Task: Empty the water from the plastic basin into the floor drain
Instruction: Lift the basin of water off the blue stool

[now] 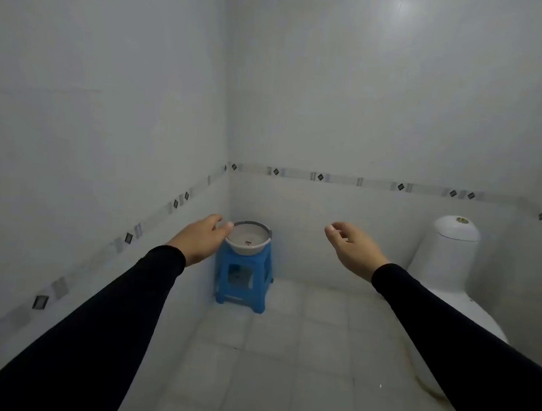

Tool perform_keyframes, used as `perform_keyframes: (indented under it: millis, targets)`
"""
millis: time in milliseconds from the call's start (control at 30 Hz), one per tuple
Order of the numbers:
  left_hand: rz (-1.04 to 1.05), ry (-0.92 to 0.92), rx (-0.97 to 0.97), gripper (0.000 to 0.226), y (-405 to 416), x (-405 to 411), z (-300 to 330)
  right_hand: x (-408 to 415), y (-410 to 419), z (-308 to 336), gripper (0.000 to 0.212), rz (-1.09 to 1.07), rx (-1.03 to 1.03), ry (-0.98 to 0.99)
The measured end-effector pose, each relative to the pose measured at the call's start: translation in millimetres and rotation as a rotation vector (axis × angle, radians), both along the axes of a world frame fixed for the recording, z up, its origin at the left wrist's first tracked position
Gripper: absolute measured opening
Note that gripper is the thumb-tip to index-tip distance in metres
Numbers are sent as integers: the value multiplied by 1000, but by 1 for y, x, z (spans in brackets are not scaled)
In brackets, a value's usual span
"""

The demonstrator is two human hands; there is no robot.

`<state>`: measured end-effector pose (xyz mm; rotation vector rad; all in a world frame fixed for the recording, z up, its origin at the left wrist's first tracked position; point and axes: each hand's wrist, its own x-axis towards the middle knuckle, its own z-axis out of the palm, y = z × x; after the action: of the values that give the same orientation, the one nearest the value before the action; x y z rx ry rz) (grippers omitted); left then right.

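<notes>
A small white plastic basin with a grey rim sits on a blue plastic stool in the far corner of a tiled room. Both my arms, in black sleeves, stretch out toward it. My left hand is open, its fingertips overlapping the basin's left rim in the picture; whether they touch it I cannot tell. My right hand is open in the air, well to the right of the basin, holding nothing. No floor drain shows in this view.
A white toilet stands against the right part of the back wall. Pale floor tiles run from my feet to the stool. Tiled walls close in on the left and at the back.
</notes>
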<state>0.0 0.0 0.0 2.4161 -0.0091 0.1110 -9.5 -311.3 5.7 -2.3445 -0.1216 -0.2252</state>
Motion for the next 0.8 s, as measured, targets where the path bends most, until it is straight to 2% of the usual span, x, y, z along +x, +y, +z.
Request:
perform_keyframes:
  millis: [233,467,800]
  targets:
    - [31,35,-182,59,59,93,-10,79,57,-18,50,-87,34,71]
    - [74,81,-193,56,95,177,-30,164,93,-43,50,-99,73,130]
    - [175,156,-161,61,102,319,-63,340,101,-79,53,-51,100,197]
